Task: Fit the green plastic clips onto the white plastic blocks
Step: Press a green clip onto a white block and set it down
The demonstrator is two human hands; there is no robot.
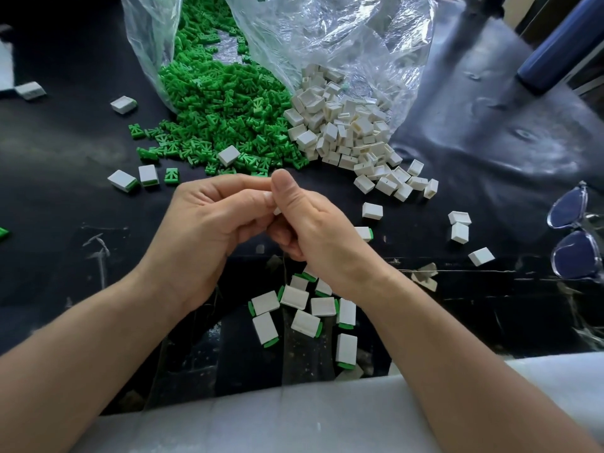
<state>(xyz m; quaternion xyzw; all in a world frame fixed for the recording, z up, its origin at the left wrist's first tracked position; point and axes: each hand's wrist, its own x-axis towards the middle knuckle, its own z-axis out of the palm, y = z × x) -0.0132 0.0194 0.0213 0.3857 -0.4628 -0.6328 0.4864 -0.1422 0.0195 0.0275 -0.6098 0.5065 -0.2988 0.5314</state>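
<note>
- Left hand (pixel 209 220) and right hand (pixel 313 230) are curled together, pinching a block (pixel 277 210) between them, nearer the person than the clip heap (pixel 222 119); any clip inside is hidden.
- Block heap (pixel 346 125) touches the clip heap's right side, likely to keep both within one reach.
- Finished pieces (pixel 304 308) lie nearest the person, seemingly past the surface (pixel 65 152) edge, apart from loose stock.
- Open room lies left of the clip heap; glasses (pixel 575 230) sit far to its right.

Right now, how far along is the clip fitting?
Looks early. A cluster of clipped blocks lies below the wrists. The left hand and right hand pinch one white block. Large piles of green clips and bare white blocks spill from the bags.
</note>
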